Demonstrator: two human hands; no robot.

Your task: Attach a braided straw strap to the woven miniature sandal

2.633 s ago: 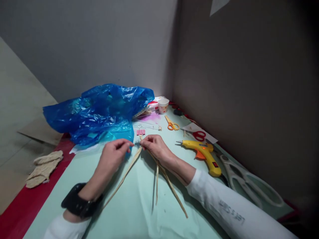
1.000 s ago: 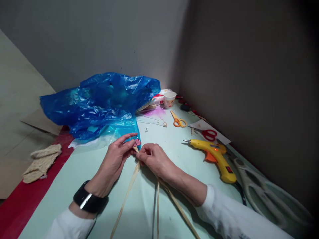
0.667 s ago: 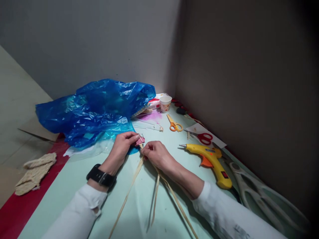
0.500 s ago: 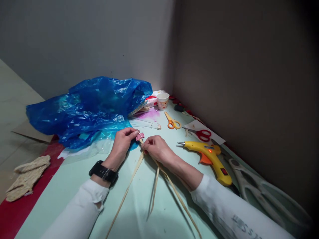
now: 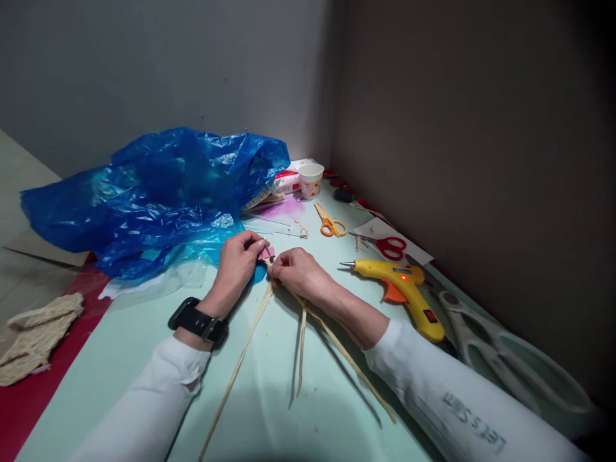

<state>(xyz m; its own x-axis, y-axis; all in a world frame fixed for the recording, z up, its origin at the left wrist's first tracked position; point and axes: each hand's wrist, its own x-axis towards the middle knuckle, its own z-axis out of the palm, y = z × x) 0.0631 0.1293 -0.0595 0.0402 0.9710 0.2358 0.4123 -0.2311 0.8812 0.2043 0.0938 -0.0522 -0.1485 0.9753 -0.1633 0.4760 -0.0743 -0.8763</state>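
My left hand (image 5: 240, 262) pinches a pink binder clip (image 5: 267, 253) by its wire handle, over the table's middle. The clip sits at the top end of several pale raffia strands (image 5: 250, 346). Just below the clip, my right hand (image 5: 297, 273) is closed on the strands, thumb and finger pressed together. One long strand runs down to the lower left; others hang from under my right hand toward the lower right. The exact grip of the right fingertips is partly hidden.
A yellow glue gun (image 5: 404, 282) with a lit orange light lies right of my hand. Beyond are red scissors (image 5: 392, 248), orange scissors (image 5: 327, 224) and a paper cup (image 5: 310, 181). Large scissors (image 5: 500, 346) lie at right, a blue plastic bag (image 5: 158, 192) at left, a woven piece (image 5: 43, 333) at far left.
The view has tilted slightly, so things sit a little higher and further left in the picture. Both hands keep their hold; my right hand is slightly closer to the clip.
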